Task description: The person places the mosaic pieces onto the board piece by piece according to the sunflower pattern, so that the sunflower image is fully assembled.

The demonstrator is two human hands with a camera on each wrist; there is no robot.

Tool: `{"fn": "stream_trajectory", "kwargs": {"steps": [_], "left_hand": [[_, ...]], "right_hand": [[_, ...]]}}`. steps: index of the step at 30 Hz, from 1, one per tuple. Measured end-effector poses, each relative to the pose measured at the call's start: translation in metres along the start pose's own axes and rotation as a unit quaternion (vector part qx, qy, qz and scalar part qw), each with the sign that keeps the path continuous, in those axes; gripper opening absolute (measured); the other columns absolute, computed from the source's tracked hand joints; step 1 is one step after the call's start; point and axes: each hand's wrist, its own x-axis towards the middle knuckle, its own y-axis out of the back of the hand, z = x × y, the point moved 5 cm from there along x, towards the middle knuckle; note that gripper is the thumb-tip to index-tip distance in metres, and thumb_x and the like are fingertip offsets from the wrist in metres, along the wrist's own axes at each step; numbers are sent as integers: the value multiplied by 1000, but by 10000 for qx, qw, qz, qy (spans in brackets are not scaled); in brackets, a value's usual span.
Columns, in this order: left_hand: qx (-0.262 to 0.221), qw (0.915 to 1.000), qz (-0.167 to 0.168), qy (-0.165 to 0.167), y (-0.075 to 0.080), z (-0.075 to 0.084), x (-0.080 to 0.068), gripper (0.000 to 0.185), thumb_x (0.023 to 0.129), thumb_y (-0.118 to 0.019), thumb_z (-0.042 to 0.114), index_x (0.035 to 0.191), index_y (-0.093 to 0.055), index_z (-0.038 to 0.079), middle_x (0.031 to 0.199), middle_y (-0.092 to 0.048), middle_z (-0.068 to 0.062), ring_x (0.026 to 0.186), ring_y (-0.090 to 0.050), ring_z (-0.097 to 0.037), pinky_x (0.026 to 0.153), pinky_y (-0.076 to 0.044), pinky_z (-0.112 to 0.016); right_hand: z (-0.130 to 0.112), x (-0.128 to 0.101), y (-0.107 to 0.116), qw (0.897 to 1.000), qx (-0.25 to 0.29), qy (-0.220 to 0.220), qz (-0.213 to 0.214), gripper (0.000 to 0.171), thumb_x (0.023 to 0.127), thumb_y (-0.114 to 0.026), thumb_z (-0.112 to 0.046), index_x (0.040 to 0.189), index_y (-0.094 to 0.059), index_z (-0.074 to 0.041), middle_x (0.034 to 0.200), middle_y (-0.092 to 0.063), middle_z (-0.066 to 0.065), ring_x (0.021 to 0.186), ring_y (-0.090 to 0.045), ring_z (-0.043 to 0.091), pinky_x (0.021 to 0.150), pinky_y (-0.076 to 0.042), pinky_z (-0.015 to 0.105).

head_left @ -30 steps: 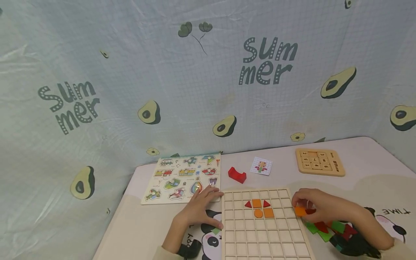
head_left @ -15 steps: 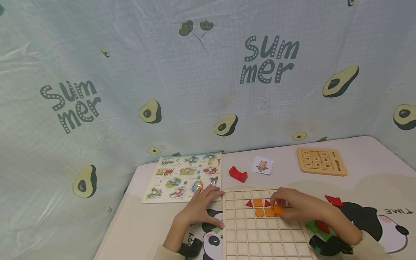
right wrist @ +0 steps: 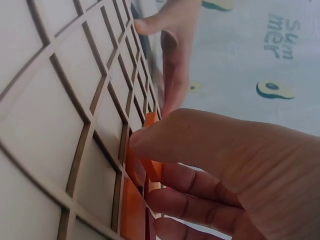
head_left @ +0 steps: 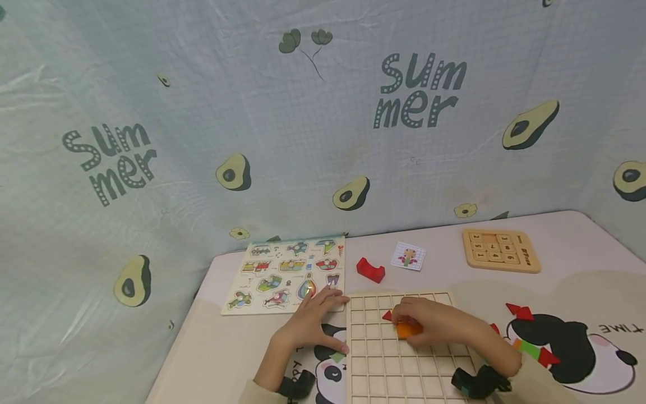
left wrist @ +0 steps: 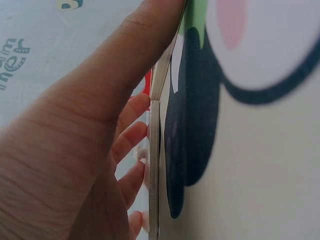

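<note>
right hand (head_left: 429, 322) on grid board (head_left: 404, 370), fingers curled round orange piece (head_left: 407, 330) in board's upper rows | left hand (head_left: 310, 325) flat, fingers straight, pressing board's left edge, holding nothing

Looks like a kids' play corner at home or a playroom w/ a makeshift backdrop. A thin cloth (head_left: 303, 140) printed w/ avocados & "Summer" hangs behind the counter (head_left: 570, 247), whose cover shows a cartoon panda (head_left: 570, 348). Toys: a wooden grid board (head_left: 404, 370) under the fingers, a picture peg puzzle (head_left: 282, 275) just left of them, a number slide puzzle (head_left: 499, 251) far right, a red block (head_left: 370, 270) & a small pattern card (head_left: 407, 256) just beyond.
</note>
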Motion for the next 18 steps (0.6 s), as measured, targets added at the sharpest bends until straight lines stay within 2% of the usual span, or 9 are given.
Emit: {"fn": "stream_trajectory", "kwargs": {"steps": [6,12,18], "left_hand": [[1,10000,2,17,-2,0,0,93,63,-87,53,142,-48,25,148,-40,0,148,-19,-27,118,-9,-61],[32,10000,23,46,0,1,0,92,63,-87,52,142,-49,24,148,-41,0,148,-20,-27,119,-9,-60],[40,10000,33,44,1,1,0,92,63,-87,53,141,-49,24,148,-41,0,148,-20,-27,119,-9,-60]], "right_hand": [[-1,11,-8,9999,-55,-116,-1,20,82,-73,-11,100,-65,-16,97,-55,-12,85,-48,4,78,-50,23],[-4,17,-14,9995,-259,123,141,8,85,-74,-13,88,-68,-17,90,-55,-12,79,-46,2,71,-48,20],[-6,20,-14,9987,-373,215,284,8,85,-76,-15,87,-69,-17,86,-54,-13,76,-46,1,67,-47,19]]}}
